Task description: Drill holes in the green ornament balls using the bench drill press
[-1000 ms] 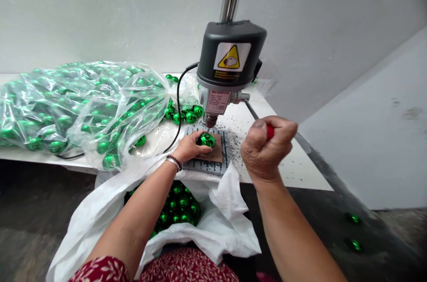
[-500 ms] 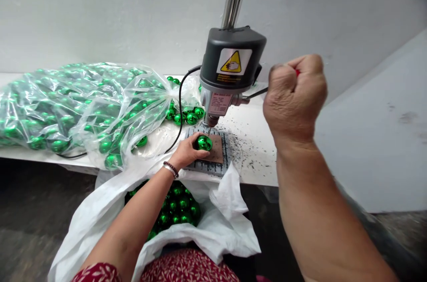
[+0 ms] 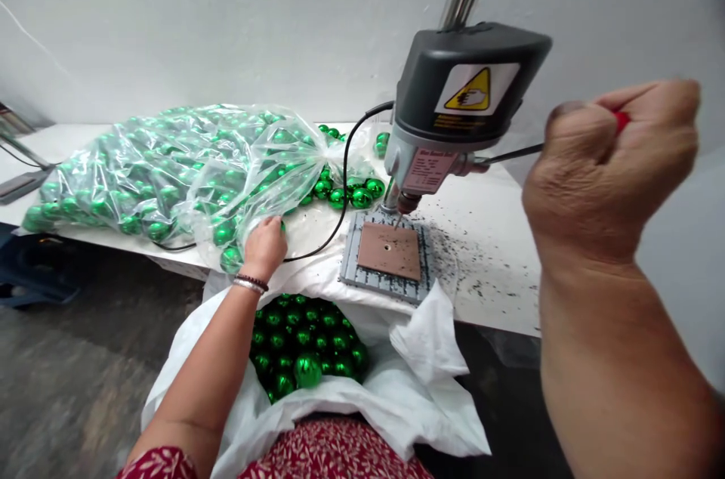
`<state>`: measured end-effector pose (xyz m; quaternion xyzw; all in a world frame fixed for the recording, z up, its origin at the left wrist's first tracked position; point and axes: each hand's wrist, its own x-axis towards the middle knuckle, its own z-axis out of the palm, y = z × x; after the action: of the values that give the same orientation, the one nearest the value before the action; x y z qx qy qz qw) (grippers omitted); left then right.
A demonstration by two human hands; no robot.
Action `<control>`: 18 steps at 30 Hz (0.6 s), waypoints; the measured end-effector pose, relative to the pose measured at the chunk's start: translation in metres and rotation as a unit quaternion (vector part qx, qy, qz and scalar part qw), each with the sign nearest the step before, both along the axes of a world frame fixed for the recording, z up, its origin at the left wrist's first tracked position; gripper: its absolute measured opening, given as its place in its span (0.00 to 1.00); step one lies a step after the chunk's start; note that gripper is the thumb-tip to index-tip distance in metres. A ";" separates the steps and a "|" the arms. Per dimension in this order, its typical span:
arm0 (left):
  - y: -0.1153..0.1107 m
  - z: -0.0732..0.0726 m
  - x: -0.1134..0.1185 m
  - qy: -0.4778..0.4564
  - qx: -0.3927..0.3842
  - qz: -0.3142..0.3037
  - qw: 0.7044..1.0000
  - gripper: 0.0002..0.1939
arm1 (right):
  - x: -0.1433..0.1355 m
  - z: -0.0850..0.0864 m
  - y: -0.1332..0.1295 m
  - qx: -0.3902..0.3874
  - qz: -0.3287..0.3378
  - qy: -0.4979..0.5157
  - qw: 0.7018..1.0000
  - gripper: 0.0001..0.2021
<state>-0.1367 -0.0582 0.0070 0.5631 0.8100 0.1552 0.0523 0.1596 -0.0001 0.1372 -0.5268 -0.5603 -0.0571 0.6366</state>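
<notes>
My right hand (image 3: 606,169) is closed around the red-tipped feed lever (image 3: 515,152) of a bench drill (image 3: 464,94). At the edge of the clear plastic bag, my left hand (image 3: 265,246) has its fingers closed on a shiny green ball (image 3: 282,225), of which only a sliver shows. Under the drill bit, a brown board (image 3: 390,251) with a small hole lies bare on the grey slotted base (image 3: 351,267). A white sack (image 3: 186,343) gapes open in front of me, with many green balls (image 3: 306,335) inside.
The clear bag (image 3: 170,169) full of green balls covers the table's left side. Loose green balls (image 3: 361,197) lie behind the base, and a black cable (image 3: 347,184) loops past them. Dark shavings (image 3: 481,260) litter the white table. A blue stool (image 3: 34,267) stands at left.
My left hand has left the drill base and moved left to the bag. The ball it held is off the board. My right hand stays on the lever, and the view has shifted left.
</notes>
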 end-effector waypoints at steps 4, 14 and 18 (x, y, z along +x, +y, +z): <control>0.019 -0.007 -0.013 0.064 -0.099 0.038 0.992 0.27 | 0.002 -0.005 -0.001 0.017 0.005 -0.006 1.000 0.05; 0.016 -0.007 0.004 -0.378 0.071 -0.103 0.917 0.28 | 0.003 -0.010 -0.003 0.060 0.026 -0.022 0.998 0.06; 0.012 -0.001 0.026 -0.703 0.042 -0.105 0.702 0.28 | 0.004 -0.014 -0.001 0.083 0.028 -0.040 0.995 0.08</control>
<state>-0.1106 -0.0458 0.0062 0.3734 0.4656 0.5339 0.5990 0.1639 -0.0010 0.1234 -0.4537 -0.5931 -0.1069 0.6565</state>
